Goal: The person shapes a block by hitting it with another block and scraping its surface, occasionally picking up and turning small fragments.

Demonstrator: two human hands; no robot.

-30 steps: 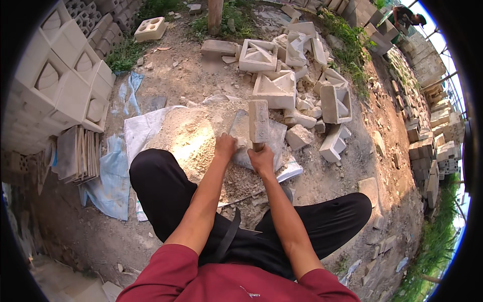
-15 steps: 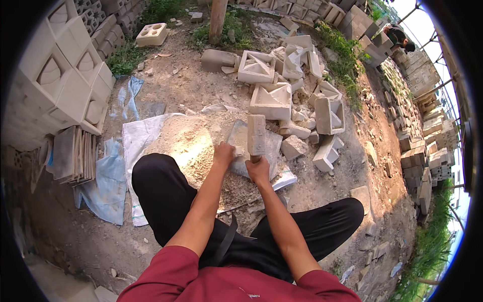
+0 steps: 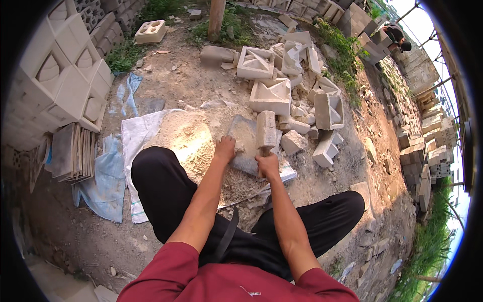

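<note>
My right hand (image 3: 267, 165) is wrapped round the handle of a mallet with a thick, pale, dusty head (image 3: 265, 130). The head stands up beyond my fist, over the right part of a flat grey slab (image 3: 246, 165). At the slab's left side my left hand (image 3: 225, 149) is closed, with a small pale chunk (image 3: 239, 146) at its fingertips. A heap of crushed, sandy rubble (image 3: 183, 136) lies left of that hand, on a white woven sack (image 3: 135, 136).
Broken pale blocks (image 3: 270, 95) are piled beyond the slab and to its right. Stacked blocks (image 3: 75, 65) rise at the left, above leaning thin boards (image 3: 75, 153) and a blue sheet (image 3: 108, 181). A wooden post (image 3: 216, 22) stands ahead. Another person (image 3: 395, 36) bends at the far right.
The mallet and my right hand have shifted slightly right, and the mallet's head is tilted differently. My left hand stays at nearly the same spot, a little farther forward.
</note>
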